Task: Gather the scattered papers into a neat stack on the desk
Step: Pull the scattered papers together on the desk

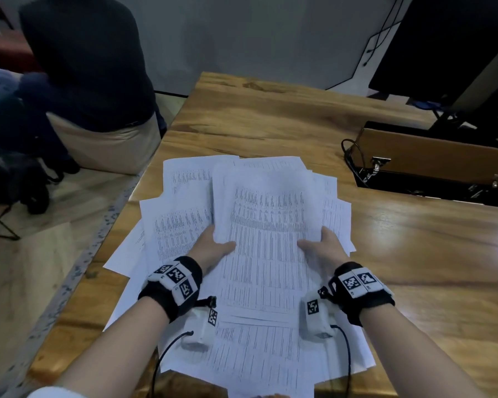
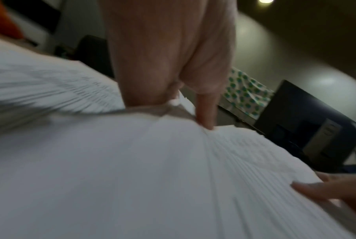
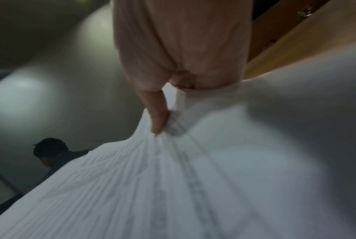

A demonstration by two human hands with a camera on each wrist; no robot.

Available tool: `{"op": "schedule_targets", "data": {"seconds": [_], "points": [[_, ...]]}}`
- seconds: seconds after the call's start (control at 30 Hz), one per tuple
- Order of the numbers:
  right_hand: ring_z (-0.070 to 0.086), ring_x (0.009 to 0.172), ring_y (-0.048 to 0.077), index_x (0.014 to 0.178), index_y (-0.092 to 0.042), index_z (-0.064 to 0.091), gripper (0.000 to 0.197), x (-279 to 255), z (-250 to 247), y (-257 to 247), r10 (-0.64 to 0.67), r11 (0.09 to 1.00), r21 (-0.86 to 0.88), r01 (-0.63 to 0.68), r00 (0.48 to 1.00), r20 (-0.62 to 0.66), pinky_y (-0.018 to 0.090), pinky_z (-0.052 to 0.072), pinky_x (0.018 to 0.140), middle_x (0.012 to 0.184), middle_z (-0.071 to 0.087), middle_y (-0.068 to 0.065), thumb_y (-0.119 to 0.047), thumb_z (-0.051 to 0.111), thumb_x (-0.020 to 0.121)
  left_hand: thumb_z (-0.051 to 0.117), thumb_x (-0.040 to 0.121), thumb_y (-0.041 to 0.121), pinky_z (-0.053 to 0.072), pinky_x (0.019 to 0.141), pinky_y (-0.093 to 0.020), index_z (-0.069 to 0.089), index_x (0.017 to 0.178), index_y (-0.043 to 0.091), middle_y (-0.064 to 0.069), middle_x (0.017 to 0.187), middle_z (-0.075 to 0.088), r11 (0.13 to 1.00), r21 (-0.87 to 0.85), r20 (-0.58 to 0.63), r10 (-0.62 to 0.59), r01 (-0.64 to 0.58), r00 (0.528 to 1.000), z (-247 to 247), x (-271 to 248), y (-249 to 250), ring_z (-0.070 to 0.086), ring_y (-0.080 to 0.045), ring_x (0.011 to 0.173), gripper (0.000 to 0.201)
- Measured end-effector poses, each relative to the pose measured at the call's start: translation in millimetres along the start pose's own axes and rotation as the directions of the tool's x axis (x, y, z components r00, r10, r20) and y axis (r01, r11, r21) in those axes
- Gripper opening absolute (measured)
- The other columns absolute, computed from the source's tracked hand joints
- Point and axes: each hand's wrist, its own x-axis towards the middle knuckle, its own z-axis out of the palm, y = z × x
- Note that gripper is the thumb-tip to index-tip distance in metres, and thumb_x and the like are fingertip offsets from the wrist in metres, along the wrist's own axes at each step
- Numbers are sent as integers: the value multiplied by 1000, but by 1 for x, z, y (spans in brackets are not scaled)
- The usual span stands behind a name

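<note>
Our left hand (image 1: 213,248) at 9 o'clock and right hand (image 1: 322,245) at 3 pinch the papers (image 1: 266,225), thumbs on top, probably to square them above the desk (image 1: 270,119).

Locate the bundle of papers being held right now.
In the head view, the held bundle of papers sits centre frame above the wooden desk, gripped between the left hand and right hand, over the loose sheets still spread underneath.

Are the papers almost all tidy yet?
About halfway. Many sheets already lie overlapped in one pile on the desk. The left hand and right hand grip a bundle at its sides. The loose sheets fanned out underneath are not yet squared up.
</note>
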Motion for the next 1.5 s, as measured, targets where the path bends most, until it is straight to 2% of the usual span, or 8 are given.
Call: {"op": "schedule_targets", "data": {"seconds": [0.23, 0.33, 0.53, 0.87, 0.93, 1.03, 1.27, 1.5], "points": [[64, 71, 16, 110, -4, 59, 21, 1, -16, -6, -1, 1000, 26, 1, 1000, 5, 18, 51, 50, 87, 67, 5, -11, 58, 90, 60, 87, 10, 42, 98, -33, 38, 136, 13, -6, 126, 57, 985, -137, -126, 92, -109, 988, -14, 2, -9, 55, -23, 114, 54], [65, 87, 21, 119, -1, 54, 39, 7, -6, 0, 35, 992, -125, -30, 998, 45, 28, 55, 71, 101, 66, 9, -24, 59, 89, 69, 75, 34, 32, 110, -41, 27, 142, 29, 2, 143, 46, 998, -67, 29, 11, -9, 1000, -16, 4, -10, 45, -21, 129, 78], [68, 88, 20, 118, -2, 54, 32, -7, 8, -7, -86, 991, -93, 92, 994, 63, 20, 51, 57, 108, 67, 14, 0, 56, 87, 57, 88, 8, 33, 111, -43, 32, 141, 20, 0, 138, 48, 971, -87, -92, 214, -222, 972, -9, -6, 6, 45, -20, 129, 60], [66, 97, 5, 110, -15, 54, 33, -33, -12, -149, -690, 707, 154, 691, 721, -64, 26, 54, 87, 107, 65, -4, 1, 64, 83, 61, 86, 6, 52, 82, -14, 49, 96, 33, 21, 96, 63, 622, -230, -301, 686, -748, 663, -37, -53, 154, 64, 14, 85, 31], [66, 99, 6, 121, -3, 48, 41, -34, -11, -160, -715, 686, 148, 713, 698, -48, 26, 54, 87, 110, 63, -2, 1, 63, 83, 63, 84, 7, 52, 83, -14, 53, 108, 25, 22, 94, 64, 597, -239, -315, 698, -766, 643, -34, -53, 161, 64, 14, 85, 33], [66, 100, 6, 126, 3, 44, 50, -34, -10, -164, -721, 682, 146, 717, 692, -26, 22, 55, 83, 113, 64, 2, 1, 66, 81, 67, 80, 5, 51, 86, -16, 35, 134, 3, 13, 106, 61, 588, -253, -346, 687, -768, 639, -30, -49, 161, 64, 8, 93, 63], [64, 103, 14, 128, 4, 42, 62, -33, -10, -170, -727, 667, 165, 727, 683, -72, 21, 54, 77, 118, 62, 11, -1, 73, 75, 77, 70, 9, 53, 85, -20, 33, 119, 21, -2, 118, 54, 570, -186, -392, 704, -800, 592, -31, -47, 163, 55, -15, 111, 67], [66, 102, 15, 121, -5, 49, 58, -23, -6, -151, -682, 727, 120, 676, 732, 11, 27, 56, 80, 114, 64, 9, 0, 75, 70, 80, 63, 16, 55, 82, -17, 37, 129, 10, -3, 115, 60, 695, -219, -323, 611, -685, 723, -34, -41, 147, 62, -5, 102, 79]]}}
